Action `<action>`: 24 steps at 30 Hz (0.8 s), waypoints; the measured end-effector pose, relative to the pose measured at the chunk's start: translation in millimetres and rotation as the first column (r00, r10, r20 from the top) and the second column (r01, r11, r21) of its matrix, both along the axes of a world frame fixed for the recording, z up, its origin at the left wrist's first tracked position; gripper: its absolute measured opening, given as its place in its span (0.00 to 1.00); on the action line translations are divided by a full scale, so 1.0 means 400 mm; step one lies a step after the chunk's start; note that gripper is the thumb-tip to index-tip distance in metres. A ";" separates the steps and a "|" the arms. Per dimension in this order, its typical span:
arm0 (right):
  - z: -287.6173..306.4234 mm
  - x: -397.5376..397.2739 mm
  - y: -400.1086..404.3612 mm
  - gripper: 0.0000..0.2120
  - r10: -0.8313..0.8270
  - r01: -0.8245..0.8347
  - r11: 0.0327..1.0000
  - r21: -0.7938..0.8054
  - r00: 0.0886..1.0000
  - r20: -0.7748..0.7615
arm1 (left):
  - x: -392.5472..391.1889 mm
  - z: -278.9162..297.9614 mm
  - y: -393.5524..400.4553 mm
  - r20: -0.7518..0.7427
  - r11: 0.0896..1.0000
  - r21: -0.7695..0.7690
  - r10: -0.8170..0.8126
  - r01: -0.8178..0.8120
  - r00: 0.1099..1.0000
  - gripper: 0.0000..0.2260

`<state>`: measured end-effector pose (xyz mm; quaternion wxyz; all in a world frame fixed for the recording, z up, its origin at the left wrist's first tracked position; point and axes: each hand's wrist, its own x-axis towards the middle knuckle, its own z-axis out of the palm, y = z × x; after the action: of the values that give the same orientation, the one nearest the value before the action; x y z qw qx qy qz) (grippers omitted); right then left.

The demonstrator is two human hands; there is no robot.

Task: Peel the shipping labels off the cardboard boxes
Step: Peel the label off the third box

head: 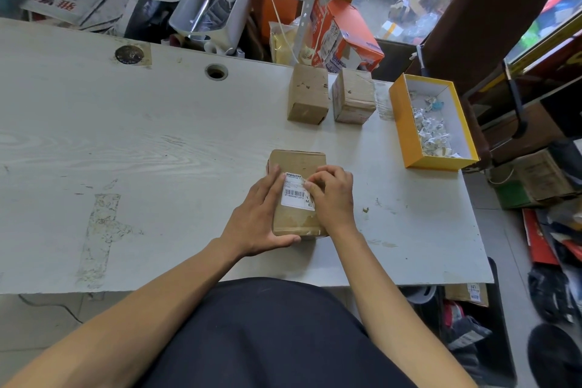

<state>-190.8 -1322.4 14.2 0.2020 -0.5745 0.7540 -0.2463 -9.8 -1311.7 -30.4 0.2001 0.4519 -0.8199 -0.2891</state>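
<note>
A flat cardboard box (pixel 296 164) lies on the white table (pixel 157 151) in front of me. A white shipping label (pixel 293 190) with a barcode is stuck on its top. My left hand (pixel 258 217) holds the box's left side, fingers straight along the label's edge and thumb against the near end. My right hand (pixel 330 195) rests on the box's right side with its fingers curled at the label's right edge, covering that part of the label. Two more cardboard boxes, one (pixel 307 94) beside the other (pixel 354 96), stand farther back.
A yellow open box (pixel 406 123) holding several torn paper scraps sits on the table at the right. Behind the table's far edge lie cables, bags and an orange carton (pixel 346 35). A brown chair (pixel 478 41) stands at the right, with clutter on the floor.
</note>
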 end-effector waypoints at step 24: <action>0.017 -0.003 -0.012 0.04 -0.054 0.043 0.995 0.093 0.991 0.119 | -0.003 -0.002 0.011 -0.017 0.994 0.098 0.050 -0.048 0.999 0.56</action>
<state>-192.0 -1327.2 20.9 0.2671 -0.5303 0.7644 -0.2515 -10.9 -1307.1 -31.4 0.1925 0.4782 -0.7916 -0.3282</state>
